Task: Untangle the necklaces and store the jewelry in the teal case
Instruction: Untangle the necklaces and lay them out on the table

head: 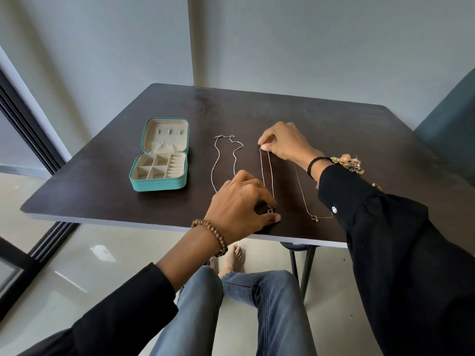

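The teal case point(159, 183) lies open on the left of the dark table point(359, 129), its cream compartments holding nothing that I can see. A beaded silver necklace point(218, 155) lies stretched out right of it. My right hand point(285, 142) pinches the top of a thin silver necklace point(270, 173), pulled straight toward me. My left hand point(239, 206) pinches its small pendant end near the table's front edge. A gold chain point(304, 199) with a pendant lies right of that, partly under my right sleeve.
A small heap of gold and stone jewelry point(348, 163) sits behind my right wrist, and another piece point(376, 186) peeks out by the sleeve. The table's front edge runs just below my left hand. My legs and bare feet are under the table.
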